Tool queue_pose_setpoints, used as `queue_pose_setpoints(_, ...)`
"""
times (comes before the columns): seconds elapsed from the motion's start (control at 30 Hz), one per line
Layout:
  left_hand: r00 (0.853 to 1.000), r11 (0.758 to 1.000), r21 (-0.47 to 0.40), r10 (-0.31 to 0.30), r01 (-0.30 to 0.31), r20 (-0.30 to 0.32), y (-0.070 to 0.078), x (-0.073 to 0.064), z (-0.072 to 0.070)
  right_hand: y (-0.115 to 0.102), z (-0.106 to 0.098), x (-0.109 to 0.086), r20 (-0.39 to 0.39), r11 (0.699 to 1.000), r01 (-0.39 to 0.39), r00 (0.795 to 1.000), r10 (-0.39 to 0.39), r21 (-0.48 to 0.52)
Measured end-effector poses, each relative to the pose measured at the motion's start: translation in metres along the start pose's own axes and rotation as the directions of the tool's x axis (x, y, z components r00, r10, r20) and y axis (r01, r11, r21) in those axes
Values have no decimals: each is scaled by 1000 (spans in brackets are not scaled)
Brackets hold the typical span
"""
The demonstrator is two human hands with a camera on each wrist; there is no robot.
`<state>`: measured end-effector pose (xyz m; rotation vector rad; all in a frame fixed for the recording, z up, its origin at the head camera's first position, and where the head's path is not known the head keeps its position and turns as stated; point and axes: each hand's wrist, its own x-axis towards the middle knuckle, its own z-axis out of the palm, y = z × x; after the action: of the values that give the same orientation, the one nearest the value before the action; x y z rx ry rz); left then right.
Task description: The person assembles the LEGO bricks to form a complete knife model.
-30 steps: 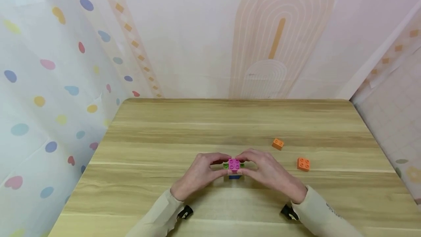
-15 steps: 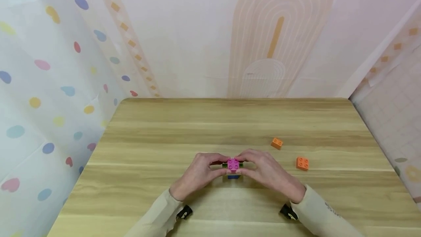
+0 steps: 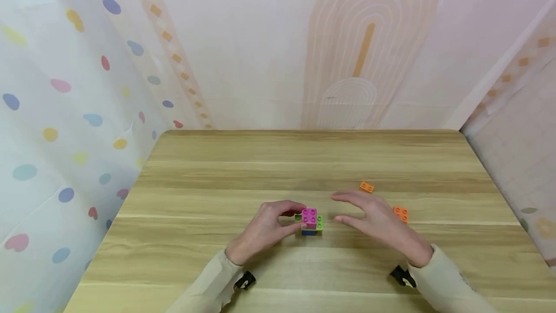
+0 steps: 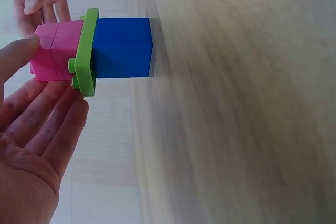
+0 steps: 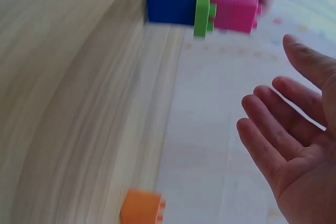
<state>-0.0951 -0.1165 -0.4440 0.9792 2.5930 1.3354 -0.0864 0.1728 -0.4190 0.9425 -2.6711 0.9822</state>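
A small stack of toy building blocks stands upright on the table. It has blue [image 4: 123, 48] at the bottom, a flat green plate [image 4: 85, 56] above, and a pink part [image 3: 309, 218] with a seam across it on top. My left hand [image 3: 270, 225] pinches the pink part between thumb and fingers, as the left wrist view shows. To the right of the stack, my right hand [image 3: 377, 217] is held with its fingers extended and apart, touching nothing. In the right wrist view its palm [image 5: 310, 182] faces the stack across a gap.
Two orange blocks lie on the wooden table [image 3: 243, 158] to the right: a smaller one [image 3: 367, 187] beyond the right hand, and a square one [image 3: 402, 212] partly hidden behind that hand. Patterned curtains hang behind the table [image 3: 260, 62] and at its left side.
My right hand has let go of the pink part and moved right, towards the orange blocks. The left hand keeps its hold, and the stack stays in place.
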Motion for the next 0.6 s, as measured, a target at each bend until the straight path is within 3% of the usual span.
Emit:
queue_pose_setpoints(0.4,999,1000,-8,-31,31,-8,-2,1,2,36,-38,-30,-6,991,-121,993,121,-56)
queue_pose_setpoints(0.6,999,999,-5,-36,36,-2,-1,1,1,52,-53,-44,0,991,-108,994,108,-82)
